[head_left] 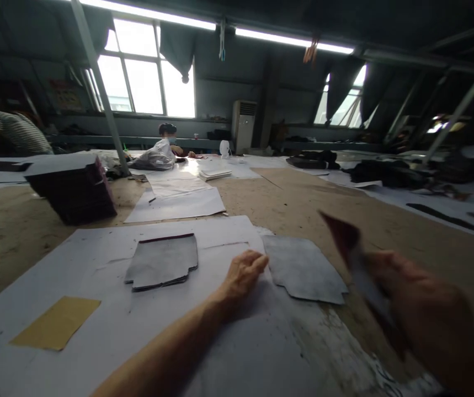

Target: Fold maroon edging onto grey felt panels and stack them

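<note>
My left hand (245,271) rests on the white sheet in the middle, its fingers pressed together at the left edge of a grey cut piece (305,270); what its fingertips hold, if anything, is hidden. At the right, blurred by motion, my right hand (422,298) grips a dark red piece (346,237) with a pale side, raised above the table. Left of my left hand lies a stack of grey pieces (163,262) with notched corners and a dark red far edge. A tan paper piece (57,323) is at the lower left.
A tall dark stack (73,190) stands at the left beside a metal pole (102,88). White sheets (179,204) and a plastic bag (156,156) lie farther back. Dark fabric (385,175) is heaped at the right. One person (168,135) sits across the table, another (15,132) at far left.
</note>
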The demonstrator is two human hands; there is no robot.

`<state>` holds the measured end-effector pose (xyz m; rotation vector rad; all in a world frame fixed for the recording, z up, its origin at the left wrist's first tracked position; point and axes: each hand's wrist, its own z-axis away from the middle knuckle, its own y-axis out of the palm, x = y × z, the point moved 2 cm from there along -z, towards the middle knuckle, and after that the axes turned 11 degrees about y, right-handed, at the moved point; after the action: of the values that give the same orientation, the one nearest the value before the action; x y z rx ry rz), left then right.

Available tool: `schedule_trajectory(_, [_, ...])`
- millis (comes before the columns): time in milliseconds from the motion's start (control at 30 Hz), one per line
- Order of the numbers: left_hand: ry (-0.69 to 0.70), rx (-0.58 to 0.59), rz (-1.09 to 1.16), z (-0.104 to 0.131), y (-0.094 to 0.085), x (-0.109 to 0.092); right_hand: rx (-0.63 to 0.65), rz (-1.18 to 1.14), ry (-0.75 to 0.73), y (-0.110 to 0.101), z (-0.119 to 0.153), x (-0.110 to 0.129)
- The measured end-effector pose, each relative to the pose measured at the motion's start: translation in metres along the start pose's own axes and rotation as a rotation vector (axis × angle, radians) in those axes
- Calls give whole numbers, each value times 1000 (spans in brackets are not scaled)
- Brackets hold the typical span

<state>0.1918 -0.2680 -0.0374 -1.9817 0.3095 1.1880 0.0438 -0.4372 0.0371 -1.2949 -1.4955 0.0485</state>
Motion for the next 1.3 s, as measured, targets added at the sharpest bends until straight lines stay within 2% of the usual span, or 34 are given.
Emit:
schedule_trajectory(33, [-79, 38, 78, 10, -10, 2, 37, -26, -6, 14, 16, 11])
schedule_trajectory(67, [-154, 80, 146, 22, -22, 3, 92, -83, -75, 32, 33, 25])
schedule_trajectory(133, [-297, 140, 230, 49, -51, 6, 123, -187, -347, 72, 70, 55])
schedule_trajectory(233, [-456, 157, 219, 91, -94, 5, 162, -278, -598, 126, 121, 92])
schedule_trajectory(300, [-502, 146, 158, 115, -112, 3, 168, -301, -678, 148, 146, 109])
schedule_trajectory(367, [-504, 132, 92, 133, -119, -1, 195, -325, -737, 159, 161, 122])
schedule_trajectory(433, [-480, 104, 24, 144, -118, -3, 298, -366, -798, 159, 162, 128])
schedule_trajectory(500, [-439, 50, -52, 151, -115, -5, 401, -388, -793, 154, 149, 128])
schedule_trajectory(667, [-298, -65, -202, 157, -105, -6, 429, -152, -714, 146, 89, 106])
schedule_trajectory(800, [-185, -85, -297, 161, -101, -6, 566, -53, -745, 154, 69, 88])
schedule_trajectory(867, [-72, -82, -372, 163, -100, -6, 548, -70, -793, 154, 70, 85])
schedule_trajectory(967, [177, -69, -502, 169, -98, -8, 441, -86, -879, 150, 75, 85])
schedule_trajectory(1033, [295, -28, -582, 172, -96, -8, 387, -80, -939, 147, 77, 85])
schedule_trajectory(1200, [352, 128, -702, 175, -96, -3, 357, 3, -1058, 144, 81, 84])
schedule_trajectory(1300, [382, 163, -733, 176, -97, -2, 372, 35, -1080, 142, 83, 84])
